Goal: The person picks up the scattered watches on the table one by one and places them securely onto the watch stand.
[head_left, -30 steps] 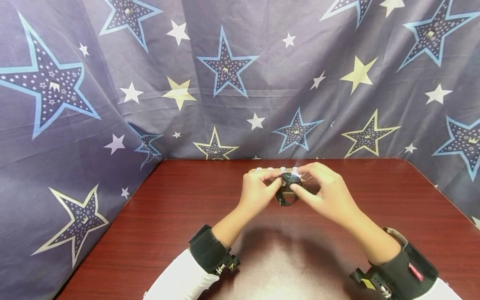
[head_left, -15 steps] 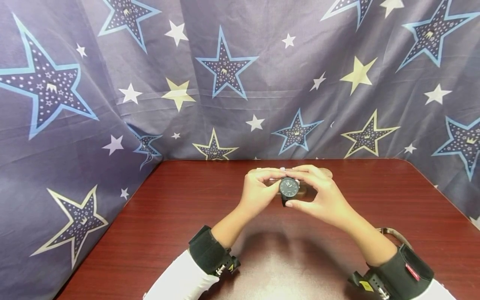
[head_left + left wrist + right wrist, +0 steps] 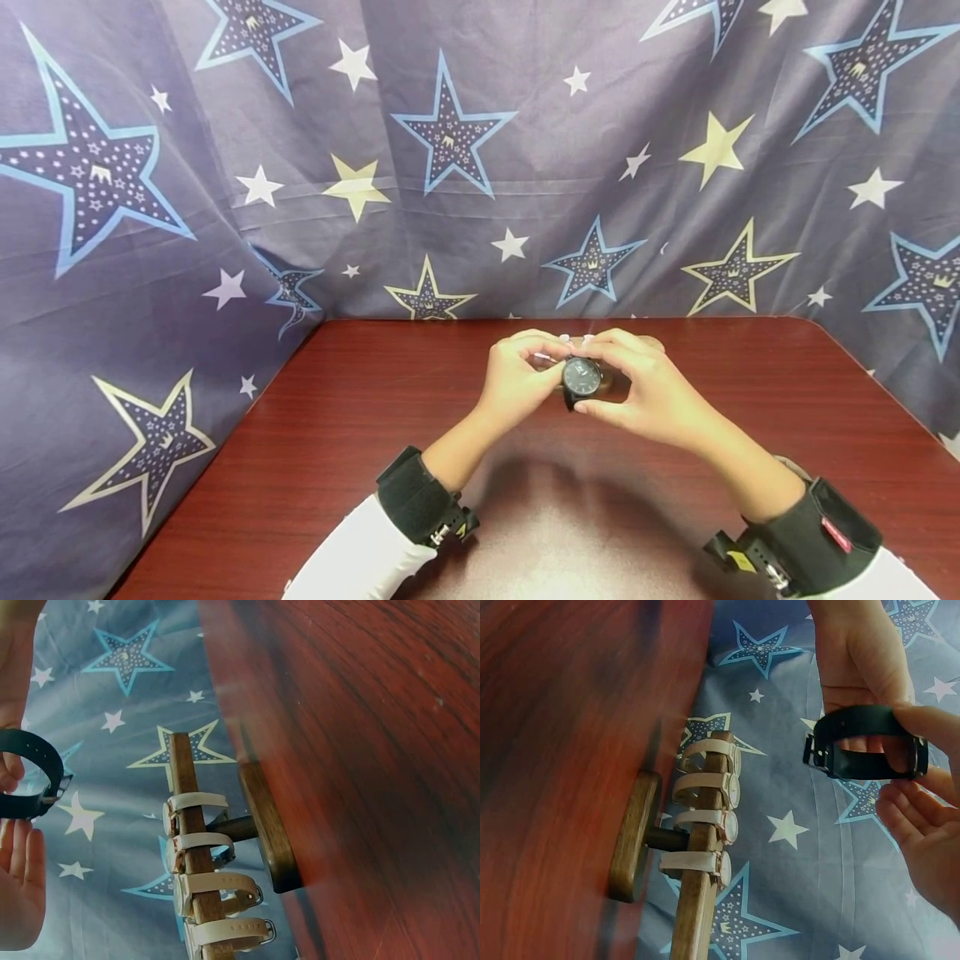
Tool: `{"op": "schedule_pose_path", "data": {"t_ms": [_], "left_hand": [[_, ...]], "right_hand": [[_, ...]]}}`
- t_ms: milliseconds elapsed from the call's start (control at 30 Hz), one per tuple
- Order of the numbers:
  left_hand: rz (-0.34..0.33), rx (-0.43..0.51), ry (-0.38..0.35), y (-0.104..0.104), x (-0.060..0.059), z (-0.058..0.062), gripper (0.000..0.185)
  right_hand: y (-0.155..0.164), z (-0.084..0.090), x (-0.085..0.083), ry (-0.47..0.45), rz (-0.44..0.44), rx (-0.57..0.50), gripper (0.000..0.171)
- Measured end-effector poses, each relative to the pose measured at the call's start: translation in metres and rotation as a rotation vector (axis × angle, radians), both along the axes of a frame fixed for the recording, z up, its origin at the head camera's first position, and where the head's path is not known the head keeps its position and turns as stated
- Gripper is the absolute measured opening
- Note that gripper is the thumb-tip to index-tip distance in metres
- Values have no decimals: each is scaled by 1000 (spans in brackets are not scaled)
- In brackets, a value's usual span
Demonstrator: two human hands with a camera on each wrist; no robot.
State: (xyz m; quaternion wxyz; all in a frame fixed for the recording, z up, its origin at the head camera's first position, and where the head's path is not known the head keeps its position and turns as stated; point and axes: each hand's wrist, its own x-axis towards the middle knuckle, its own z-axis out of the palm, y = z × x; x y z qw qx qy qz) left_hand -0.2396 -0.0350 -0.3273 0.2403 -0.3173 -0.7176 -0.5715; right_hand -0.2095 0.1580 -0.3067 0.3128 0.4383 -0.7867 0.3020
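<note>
white sleeves (image 3: 360, 562), black wrist straps (image 3: 417, 500)

My red-brown wooden counter (image 3: 315, 467) carries only a wooden stand (image 3: 634, 836), its bar hung with four pale watches (image 3: 705, 817).

One head view, two wrist views

The head camera looks down across the dark red wooden table (image 3: 315, 467); both wrist cameras sit close, sharing the brown wooden watch stand (image 3: 196, 847) and star-printed blue cloth (image 3: 780, 787).

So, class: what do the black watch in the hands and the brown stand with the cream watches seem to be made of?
Black watch: matte strap, probably rubber or silicone; it bends in a smooth loop.
Brown stand: wood, semi-gloss; grain shows.
Cream watches: material unclear.
</note>
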Motion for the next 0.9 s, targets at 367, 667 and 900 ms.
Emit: {"op": "schedule_pose_path", "data": {"t_ms": [367, 667, 900], "left_hand": [[71, -125, -69, -22, -11, -3, 20], [236, -196, -207, -57, -43, -11, 14], [295, -137, -392, -72, -64, -22, 14]], "right_hand": [[36, 11, -11, -89, -108, 26, 51], [90, 14, -35, -79, -276, 62, 51], [115, 7, -53, -239, -384, 85, 47]]}}
